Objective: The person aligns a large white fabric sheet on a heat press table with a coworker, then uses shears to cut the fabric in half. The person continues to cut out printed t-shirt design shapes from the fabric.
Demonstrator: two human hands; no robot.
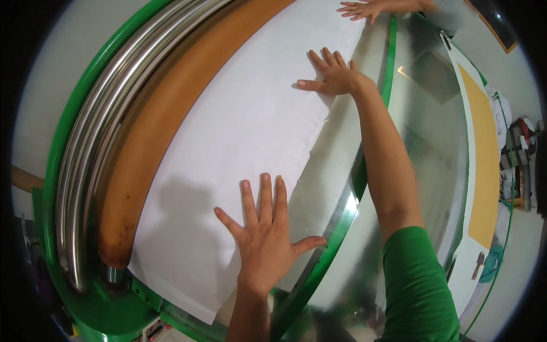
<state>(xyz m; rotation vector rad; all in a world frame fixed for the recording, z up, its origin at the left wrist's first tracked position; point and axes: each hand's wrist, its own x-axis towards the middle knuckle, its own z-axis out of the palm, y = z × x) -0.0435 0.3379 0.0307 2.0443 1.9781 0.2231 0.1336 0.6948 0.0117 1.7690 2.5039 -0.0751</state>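
Observation:
A long white sheet (228, 114), paper or cloth, lies spread over the metal bed of a green-framed roller machine. Its left side runs along an orange-brown roller (145, 154). My left hand (265, 239) is flat on the near part of the sheet, fingers spread, with the thumb out past its right edge toward the green rail. Farther up, my right hand (333, 77) rests palm down near the same edge, fingers also apart. Neither hand holds anything. At the far end another person's hand (362, 8) lies on the sheet.
Shiny metal bars (85, 165) run left of the roller inside a green frame (62, 131). A green rail (342, 228) borders the bed on the right. Beyond it stretches a glossy metal surface (424, 128), then a long yellow panel (481, 165) with white borders.

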